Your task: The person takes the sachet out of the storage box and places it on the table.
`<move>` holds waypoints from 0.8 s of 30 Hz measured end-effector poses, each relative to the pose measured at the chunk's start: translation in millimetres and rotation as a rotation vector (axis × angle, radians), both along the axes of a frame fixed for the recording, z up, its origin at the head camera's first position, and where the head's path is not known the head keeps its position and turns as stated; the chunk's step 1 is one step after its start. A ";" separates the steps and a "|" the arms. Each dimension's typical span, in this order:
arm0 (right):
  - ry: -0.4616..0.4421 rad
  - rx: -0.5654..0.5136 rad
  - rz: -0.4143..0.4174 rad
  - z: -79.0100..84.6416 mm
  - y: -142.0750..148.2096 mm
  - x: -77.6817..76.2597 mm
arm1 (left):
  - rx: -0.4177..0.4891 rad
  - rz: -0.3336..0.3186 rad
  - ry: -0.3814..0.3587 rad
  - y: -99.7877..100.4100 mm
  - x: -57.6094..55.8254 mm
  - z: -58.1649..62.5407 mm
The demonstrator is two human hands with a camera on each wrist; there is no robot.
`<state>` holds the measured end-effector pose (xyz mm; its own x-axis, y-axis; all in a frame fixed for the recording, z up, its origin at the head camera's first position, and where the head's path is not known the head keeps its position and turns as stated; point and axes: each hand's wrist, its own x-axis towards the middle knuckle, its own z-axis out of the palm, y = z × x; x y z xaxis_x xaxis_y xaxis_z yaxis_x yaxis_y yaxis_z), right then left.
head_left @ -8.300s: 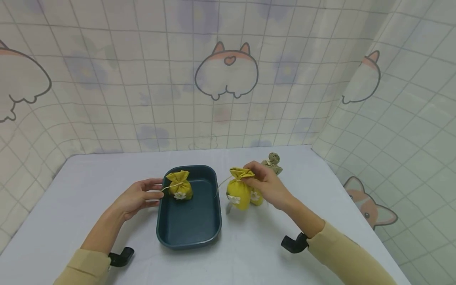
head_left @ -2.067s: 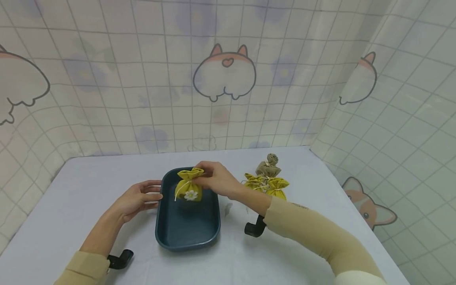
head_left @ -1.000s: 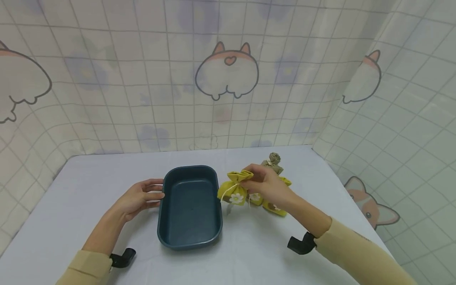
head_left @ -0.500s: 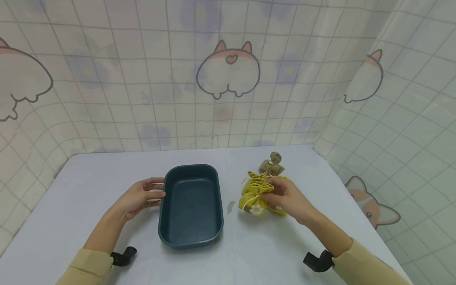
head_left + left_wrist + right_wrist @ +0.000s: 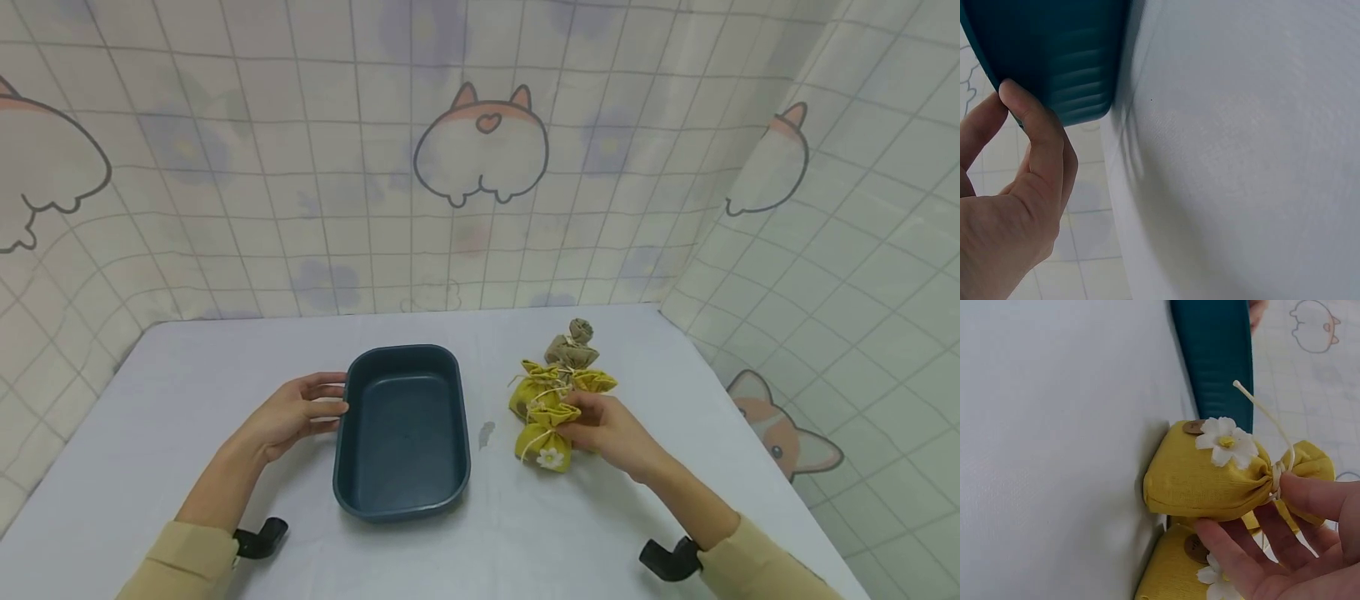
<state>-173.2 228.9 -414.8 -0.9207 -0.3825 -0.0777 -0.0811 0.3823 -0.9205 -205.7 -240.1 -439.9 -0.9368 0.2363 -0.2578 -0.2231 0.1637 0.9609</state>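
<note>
My right hand [image 5: 611, 433] pinches the gathered neck of a yellow drawstring pouch [image 5: 542, 454], low over the table to the right of the tray. In the right wrist view this pouch [image 5: 1204, 481] shows a white flower and a brown button, with the thumb at its tied cord. Two more yellow pouches, one behind it [image 5: 527, 398] and one partly covered by the hand [image 5: 595, 381], stand close by. My left hand [image 5: 300, 412] rests its fingertips against the left rim of a dark teal tray [image 5: 405, 450], which has nothing in it.
Behind the yellow pouches stands a khaki cloth pouch [image 5: 572, 352] with a rolled top. A white cloth [image 5: 495, 550] covers the table. Checked curtains [image 5: 300, 208] with cartoon animals rise at its back and sides.
Earlier a yellow pouch lay in the tray. My right hand lifted it out, carried it right and lowered it in front of the other pouches. The left hand stays at the tray.
</note>
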 end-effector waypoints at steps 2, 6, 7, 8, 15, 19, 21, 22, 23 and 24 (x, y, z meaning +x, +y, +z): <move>0.030 0.041 -0.013 0.0 -0.8 -0.1 | 0.000 0.005 -0.002 0.3 0.3 0.3; 0.089 0.105 -0.035 3.7 0.0 -0.4 | 0.003 0.004 -0.002 1.6 1.6 0.7; 0.099 0.113 -0.039 5.1 1.0 -0.7 | 0.002 0.008 -0.004 2.0 1.9 0.8; 0.111 0.121 -0.041 7.0 2.1 -0.9 | 0.000 0.006 -0.004 2.3 2.1 0.6; 0.235 0.167 -0.081 24.3 11.8 -6.2 | -0.044 0.012 0.009 1.7 3.6 0.4; 0.292 0.169 -0.115 34.2 15.9 -10.0 | -0.064 0.003 0.026 -0.8 4.4 -1.1; 0.319 0.172 -0.140 37.0 18.2 -12.7 | -0.080 0.003 0.032 -3.2 5.8 -1.4; 0.335 0.176 -0.154 37.7 19.6 -14.3 | -0.093 0.006 0.038 -4.4 6.5 -1.5; 0.356 0.186 -0.170 38.1 21.3 -15.8 | -0.108 0.008 0.048 -5.7 7.4 -1.3; 0.381 0.199 -0.184 37.9 23.1 -17.8 | -0.132 0.015 0.060 -7.1 8.3 -1.3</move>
